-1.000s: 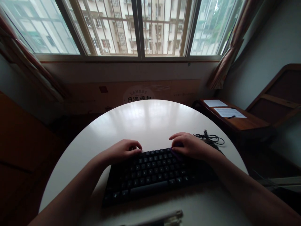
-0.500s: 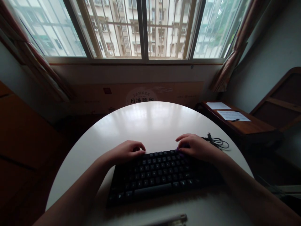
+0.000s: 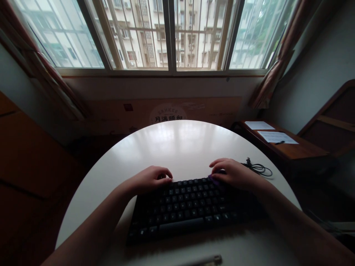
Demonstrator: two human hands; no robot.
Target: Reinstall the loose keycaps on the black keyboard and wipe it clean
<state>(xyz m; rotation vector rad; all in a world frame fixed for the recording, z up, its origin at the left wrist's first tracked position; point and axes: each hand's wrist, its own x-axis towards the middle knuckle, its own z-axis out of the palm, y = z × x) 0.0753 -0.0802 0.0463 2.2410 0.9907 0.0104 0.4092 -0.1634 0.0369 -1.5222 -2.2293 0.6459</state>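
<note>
Compared with the earlier views, your framing has shifted slightly, while both hands and the black keyboard (image 3: 183, 208) keep nearly the same relation. A little more of the purple cloth (image 3: 215, 180) now shows; contact at the far edge appears maintained.

The keyboard lies keys up on the white counter (image 3: 177, 147), in front of you. Its long axis runs left to right, the right end angled slightly farther away; the space bar (image 3: 181, 224) faces you.

Your left hand (image 3: 152, 178) is curled narrow at the far left edge, thumb near the fingertips; whether it grips cannot be told. Your right hand (image 3: 235, 173) holds what is probably a cloth, though shadow obscures it, against the far edge. A coiled cable (image 3: 259, 169) lies just beyond, to the right.
</note>
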